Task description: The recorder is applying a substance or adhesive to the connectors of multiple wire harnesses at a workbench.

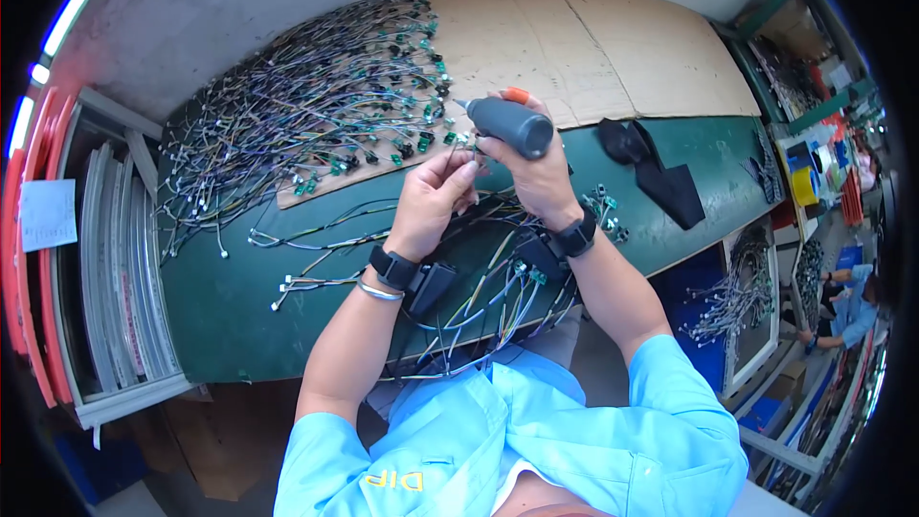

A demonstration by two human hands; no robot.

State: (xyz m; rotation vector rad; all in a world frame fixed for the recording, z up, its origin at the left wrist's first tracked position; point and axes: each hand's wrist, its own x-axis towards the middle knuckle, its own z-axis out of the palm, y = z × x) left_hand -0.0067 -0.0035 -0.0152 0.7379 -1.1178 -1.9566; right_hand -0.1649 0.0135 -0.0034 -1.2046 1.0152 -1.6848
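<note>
Wrapped in my right hand (539, 177) is a dark grey squeeze bottle (512, 124), tilted over, its thin nozzle toward the upper left. An orange cover shows on one of that hand's fingertips. My left hand (429, 206) is closed in a pinch close by, apparently on the end of a wire harness; the fingers mostly hide it. Beneath both hands, loose wire harnesses (469, 311) with yellow, black and pale wires lie across the green table (230, 325). Small green connectors (601, 201) cluster to the right of my right wrist. Both wrists wear black straps.
A big pile of wire harnesses (316, 86) covers the far left, on a cardboard sheet (670, 62). Black cloth (656, 172) lies at right. Left of the table stands a rack of panels (115, 268). More harnesses (737, 292) and a co-worker (850, 311) are at far right.
</note>
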